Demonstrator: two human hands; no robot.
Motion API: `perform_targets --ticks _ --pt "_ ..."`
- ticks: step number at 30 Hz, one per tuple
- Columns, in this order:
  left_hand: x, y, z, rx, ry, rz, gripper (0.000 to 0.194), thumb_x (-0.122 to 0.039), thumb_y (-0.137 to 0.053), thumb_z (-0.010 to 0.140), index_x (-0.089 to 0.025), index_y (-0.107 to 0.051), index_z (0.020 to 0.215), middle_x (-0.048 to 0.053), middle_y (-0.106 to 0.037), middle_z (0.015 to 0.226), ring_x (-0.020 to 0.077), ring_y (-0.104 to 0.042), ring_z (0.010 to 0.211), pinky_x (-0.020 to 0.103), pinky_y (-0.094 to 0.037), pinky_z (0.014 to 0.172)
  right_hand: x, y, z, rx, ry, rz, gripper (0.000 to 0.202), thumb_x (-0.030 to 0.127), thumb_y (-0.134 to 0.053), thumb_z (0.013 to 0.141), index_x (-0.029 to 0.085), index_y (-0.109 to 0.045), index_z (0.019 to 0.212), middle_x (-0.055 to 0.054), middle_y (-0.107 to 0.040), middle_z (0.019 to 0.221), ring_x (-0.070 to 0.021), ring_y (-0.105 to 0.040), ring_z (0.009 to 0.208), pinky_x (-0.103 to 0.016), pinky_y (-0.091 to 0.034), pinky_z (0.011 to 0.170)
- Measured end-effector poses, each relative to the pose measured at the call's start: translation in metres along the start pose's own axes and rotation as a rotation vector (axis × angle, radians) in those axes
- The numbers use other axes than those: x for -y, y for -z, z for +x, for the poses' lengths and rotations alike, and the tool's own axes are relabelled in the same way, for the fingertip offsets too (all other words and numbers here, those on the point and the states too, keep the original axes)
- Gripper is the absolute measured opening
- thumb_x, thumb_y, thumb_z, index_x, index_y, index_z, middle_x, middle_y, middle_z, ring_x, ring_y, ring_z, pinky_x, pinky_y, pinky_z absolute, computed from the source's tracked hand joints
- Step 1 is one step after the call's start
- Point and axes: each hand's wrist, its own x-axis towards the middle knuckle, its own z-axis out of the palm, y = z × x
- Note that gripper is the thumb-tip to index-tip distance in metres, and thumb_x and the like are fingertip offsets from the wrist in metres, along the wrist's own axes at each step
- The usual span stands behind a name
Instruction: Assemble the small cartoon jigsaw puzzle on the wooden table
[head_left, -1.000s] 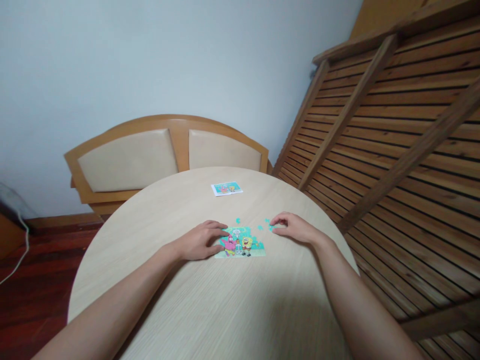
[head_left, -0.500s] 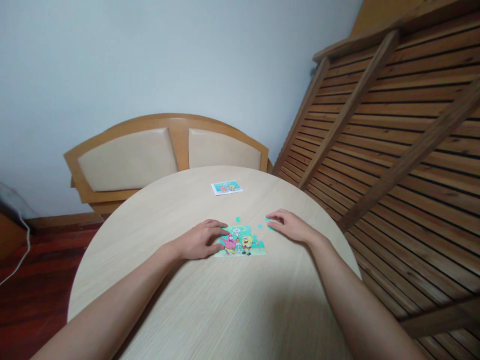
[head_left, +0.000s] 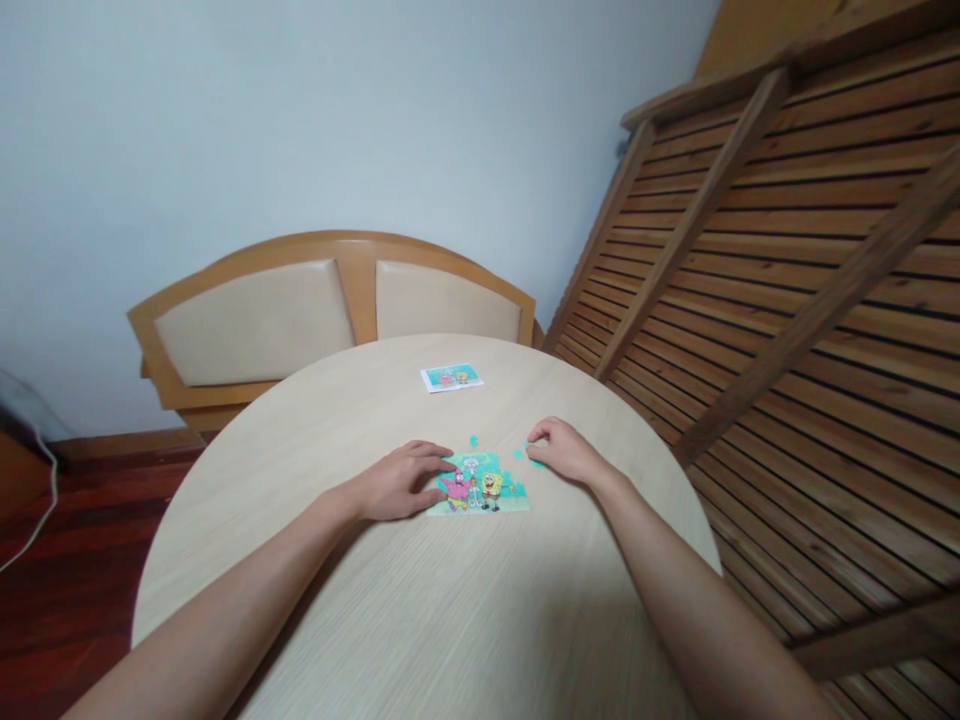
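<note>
A partly assembled jigsaw puzzle (head_left: 491,487) with cartoon characters on a teal background lies flat on the table, its upper right edge uneven. My left hand (head_left: 409,480) rests over the puzzle's left edge, open, with fingers spread and thumb apart. To the right of the puzzle, my right hand (head_left: 562,452) has thumb and fingertips drawn together around a small teal puzzle piece (head_left: 526,446), partly hidden by the fingers. A loose teal piece (head_left: 473,441) lies just above the puzzle, and another small piece (head_left: 517,454) sits left of my right fingertips.
Farther back on the round wooden table (head_left: 360,400) lies a small picture sheet (head_left: 452,377) with a similar cartoon scene. Beyond the table stands a padded headboard (head_left: 259,320) against the wall. A slatted wooden frame (head_left: 750,300) leans on the right.
My right hand has shifted slightly left, and its thumb and fingers have closed on a teal puzzle piece. The left hand stays on the puzzle's edge. The camera view has moved very slightly.
</note>
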Motion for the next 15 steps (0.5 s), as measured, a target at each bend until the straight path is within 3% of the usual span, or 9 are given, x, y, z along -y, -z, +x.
perform_targets --ticks 7,15 --pt "-0.002 0.000 0.000 0.010 0.002 0.013 0.038 -0.039 -0.058 0.094 -0.022 -0.064 0.128 0.012 -0.060 0.135 0.0272 -0.055 0.126 0.045 -0.042 0.109 0.014 0.002 -0.010 0.123 0.113 0.243 0.018 0.021 -0.065 0.076 0.016 -0.070 0.092 -0.006 -0.073 0.090 -0.0197 -0.065 0.087 -0.030 -0.050 0.079" --pt "-0.002 0.001 0.002 -0.004 0.012 -0.002 0.037 -0.042 -0.057 0.095 -0.023 -0.064 0.126 0.011 -0.060 0.134 0.0273 -0.055 0.125 0.045 -0.043 0.109 0.026 -0.001 -0.009 0.140 0.148 0.449 0.021 0.030 -0.063 0.083 0.015 -0.072 0.095 -0.007 -0.074 0.092 -0.0184 -0.066 0.083 -0.030 -0.052 0.075"
